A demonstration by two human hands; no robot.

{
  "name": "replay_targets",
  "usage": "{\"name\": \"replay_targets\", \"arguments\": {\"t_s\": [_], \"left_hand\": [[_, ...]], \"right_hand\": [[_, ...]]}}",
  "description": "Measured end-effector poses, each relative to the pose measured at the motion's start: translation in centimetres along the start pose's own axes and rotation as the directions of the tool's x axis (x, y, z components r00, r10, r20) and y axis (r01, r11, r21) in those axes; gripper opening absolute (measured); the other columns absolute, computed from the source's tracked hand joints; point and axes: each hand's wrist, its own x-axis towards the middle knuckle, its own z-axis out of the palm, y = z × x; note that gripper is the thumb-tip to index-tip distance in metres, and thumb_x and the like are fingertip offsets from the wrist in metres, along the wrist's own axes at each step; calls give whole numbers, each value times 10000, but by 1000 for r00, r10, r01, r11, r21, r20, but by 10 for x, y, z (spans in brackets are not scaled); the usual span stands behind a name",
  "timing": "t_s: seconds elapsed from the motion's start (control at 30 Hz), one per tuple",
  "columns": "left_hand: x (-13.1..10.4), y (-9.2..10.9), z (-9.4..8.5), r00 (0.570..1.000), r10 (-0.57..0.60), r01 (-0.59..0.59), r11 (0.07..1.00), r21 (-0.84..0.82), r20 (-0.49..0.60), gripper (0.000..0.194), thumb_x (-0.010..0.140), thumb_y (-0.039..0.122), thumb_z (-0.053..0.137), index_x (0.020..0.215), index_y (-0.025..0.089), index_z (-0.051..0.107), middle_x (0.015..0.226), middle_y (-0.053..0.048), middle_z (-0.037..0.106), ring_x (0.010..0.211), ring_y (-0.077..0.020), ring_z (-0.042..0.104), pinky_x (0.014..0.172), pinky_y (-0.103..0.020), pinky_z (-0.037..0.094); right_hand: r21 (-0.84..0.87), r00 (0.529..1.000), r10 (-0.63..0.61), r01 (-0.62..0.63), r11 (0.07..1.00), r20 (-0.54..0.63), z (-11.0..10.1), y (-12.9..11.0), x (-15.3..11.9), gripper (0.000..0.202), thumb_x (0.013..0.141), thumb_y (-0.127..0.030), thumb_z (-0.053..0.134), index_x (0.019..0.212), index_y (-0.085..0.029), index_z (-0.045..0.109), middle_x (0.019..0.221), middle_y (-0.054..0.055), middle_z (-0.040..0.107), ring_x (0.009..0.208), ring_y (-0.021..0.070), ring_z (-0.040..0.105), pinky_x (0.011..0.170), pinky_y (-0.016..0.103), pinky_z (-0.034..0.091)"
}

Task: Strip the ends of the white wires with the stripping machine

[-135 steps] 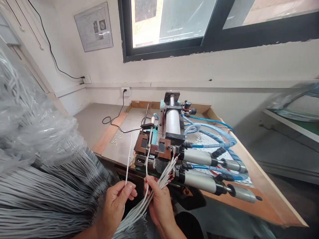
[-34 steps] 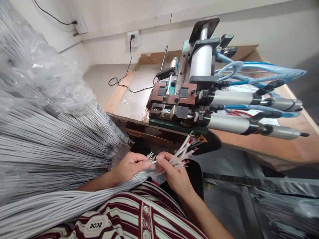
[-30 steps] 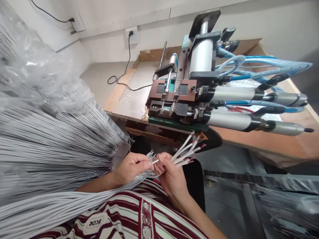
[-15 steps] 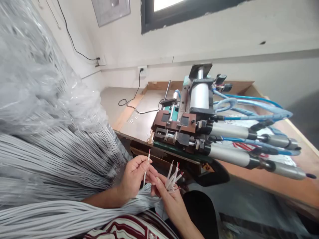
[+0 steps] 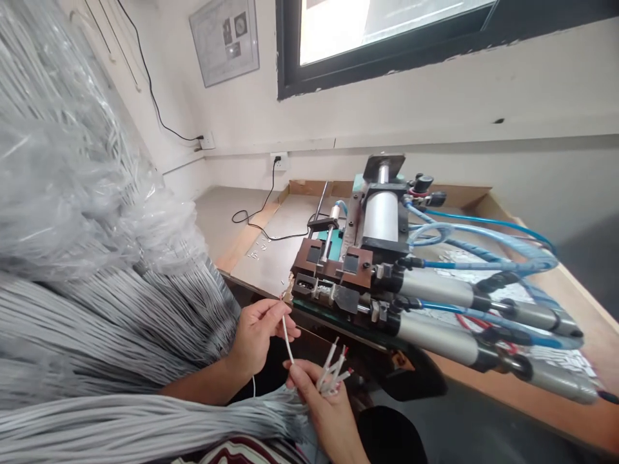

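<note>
My left hand (image 5: 254, 338) pinches a thin white cable (image 5: 287, 335) near its upper end, thumb against index finger. Lower on the same cable, the thumb and finger of my right hand (image 5: 322, 403) are closed. A small bunch of white cable ends (image 5: 333, 370) with red tips sticks up from my right hand. Both hands are in front of the pneumatic machine (image 5: 333, 267), below its clamp blocks and not touching it. A thick bundle of grey cables (image 5: 145, 422) runs from the left across my lap toward my right hand.
Many grey cables (image 5: 120, 335), partly wrapped in clear plastic (image 5: 97, 187), are heaped at the left. Behind the hands is a wooden-edged bench (image 5: 261, 277) with small white scraps and a black cord (image 5: 254, 221). Blue hoses (image 5: 483, 232) loop at the right.
The view has tilted up, so the machine appears lower. My hands have moved apart; the single cable now stretches between them, and its tip leans left.
</note>
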Motion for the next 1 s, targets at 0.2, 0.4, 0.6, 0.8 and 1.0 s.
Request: {"name": "replay_targets", "arguments": {"t_s": [0.2, 0.4, 0.6, 0.8, 1.0], "left_hand": [[21, 12, 1, 968, 228, -193, 944, 268, -108, 168, 718, 263, 589, 640, 132, 658, 521, -11, 650, 509, -142, 598, 543, -252, 462], [42, 31, -2, 877, 345, -309, 938, 155, -334, 136, 692, 275, 610, 637, 154, 639, 521, 12, 642, 517, -136, 605, 529, -243, 472], [35, 19, 2, 953, 208, -190, 977, 98, -222, 181, 737, 301, 580, 714, 136, 652, 561, -5, 650, 529, -134, 601, 525, -242, 464], [30, 12, 2, 971, 176, -157, 980, 122, -161, 177, 751, 286, 565, 719, 135, 651, 553, -1, 626, 525, -125, 573, 541, -244, 447], [28, 10, 4, 979, 142, -121, 982, 143, -149, 184, 741, 308, 577, 706, 141, 649, 543, 0, 611, 526, -130, 547, 552, -255, 439]], "right_hand": [[-9, 998, 6, -6, 1000, 59, -14, -20, 6, 343, 639, -482, 657, 661, -144, 710, 499, 36, 581, 450, 116, 419, 456, 241, 304], [141, 992, -13, 31, 990, -125, -18, -27, 19, 306, 626, -454, 679, 667, -152, 696, 520, 34, 601, 425, 109, 424, 440, 242, 327], [314, 982, 46, 13, 949, -181, -13, -28, 43, 311, 602, -435, 703, 683, -135, 691, 498, 28, 590, 386, 89, 394, 387, 224, 292], [404, 985, 91, -23, 914, -149, -9, -34, 50, 267, 604, -399, 705, 643, -136, 676, 442, -8, 543, 358, 50, 318, 377, 199, 217], [425, 989, 89, -30, 905, -120, -11, -40, 52, 235, 616, -368, 694, 627, -135, 667, 431, -17, 516, 362, 47, 296, 387, 203, 186]]}}
